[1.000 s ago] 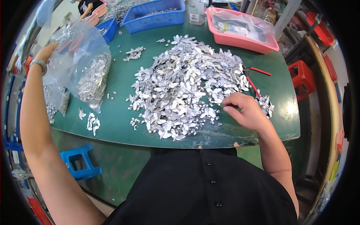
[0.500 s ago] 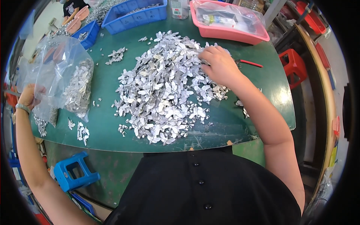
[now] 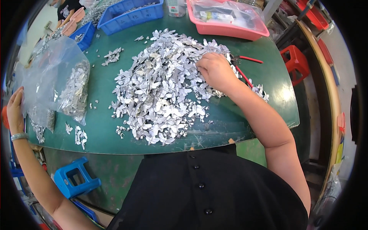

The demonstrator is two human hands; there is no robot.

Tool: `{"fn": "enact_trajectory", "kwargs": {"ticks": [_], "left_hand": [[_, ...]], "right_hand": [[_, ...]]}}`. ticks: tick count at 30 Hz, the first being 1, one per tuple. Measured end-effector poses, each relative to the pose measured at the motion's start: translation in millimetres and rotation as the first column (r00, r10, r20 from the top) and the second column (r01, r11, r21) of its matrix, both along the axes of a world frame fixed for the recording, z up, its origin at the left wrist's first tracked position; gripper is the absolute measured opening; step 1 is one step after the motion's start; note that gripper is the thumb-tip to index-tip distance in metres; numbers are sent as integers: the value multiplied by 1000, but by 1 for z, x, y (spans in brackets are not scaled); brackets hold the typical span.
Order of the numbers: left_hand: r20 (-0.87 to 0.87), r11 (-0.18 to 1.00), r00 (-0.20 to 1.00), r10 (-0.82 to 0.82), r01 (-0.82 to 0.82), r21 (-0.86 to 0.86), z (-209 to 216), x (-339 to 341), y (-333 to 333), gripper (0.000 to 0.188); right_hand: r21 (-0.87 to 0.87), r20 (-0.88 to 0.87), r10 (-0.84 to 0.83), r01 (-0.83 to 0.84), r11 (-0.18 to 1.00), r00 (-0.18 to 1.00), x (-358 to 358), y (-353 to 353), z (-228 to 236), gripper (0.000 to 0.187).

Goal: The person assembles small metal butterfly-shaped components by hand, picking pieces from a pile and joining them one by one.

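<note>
A heap of small silver, wing-shaped metal pieces covers the middle of the green table. My right hand rests on its right side, fingers curled down among the pieces; what they pinch, if anything, is hidden. Just right of that hand lie red-handled pliers, their jaws against the heap's edge. At the far left, my left hand is raised, fingers stretched upward beside a clear plastic bag. More silver pieces show through the bag's right side.
A blue bin of metal parts and a pink tray with plastic-wrapped items stand at the back. Loose pieces lie left of the heap. A blue stool is below the table, a red stool at right. Another person sits far left.
My left hand has moved left, out from behind the bag to its outer edge. My right hand has shifted slightly down the heap, and more of the pliers shows. The whole view has shifted slightly.
</note>
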State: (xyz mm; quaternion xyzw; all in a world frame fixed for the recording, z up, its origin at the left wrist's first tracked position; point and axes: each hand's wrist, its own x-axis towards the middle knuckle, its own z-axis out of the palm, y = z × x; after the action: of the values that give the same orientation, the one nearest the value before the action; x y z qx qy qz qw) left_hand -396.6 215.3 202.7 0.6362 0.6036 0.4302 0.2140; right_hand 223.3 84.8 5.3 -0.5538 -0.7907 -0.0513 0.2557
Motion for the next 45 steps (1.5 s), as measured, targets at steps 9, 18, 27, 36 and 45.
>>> {"fn": "enact_trajectory", "kwargs": {"ticks": [9,18,27,36,45], "left_hand": [[-934,939,324,-152,342,-34,-11,170,-50,34],[-834,884,330,-442,5,-467,-91,270,-110,70],[-286,776,758,-587,627,69,-114,345,-155,32],[836,526,449,-315,816,-240,-179,401,-181,10],[930,669,342,-137,724,-168,-198,392,-193,5]], "right_hand": [[-7,-156,31,-33,999,987,6,-23,1,8],[-93,-483,-18,-31,995,875,4,-45,6,12],[-285,-871,-16,-479,830,491,-8,-69,26,9],[-307,-924,-135,-485,819,357,-34,-76,36,19],[-397,-916,-289,-537,744,277,-46,-92,21,15]]}}
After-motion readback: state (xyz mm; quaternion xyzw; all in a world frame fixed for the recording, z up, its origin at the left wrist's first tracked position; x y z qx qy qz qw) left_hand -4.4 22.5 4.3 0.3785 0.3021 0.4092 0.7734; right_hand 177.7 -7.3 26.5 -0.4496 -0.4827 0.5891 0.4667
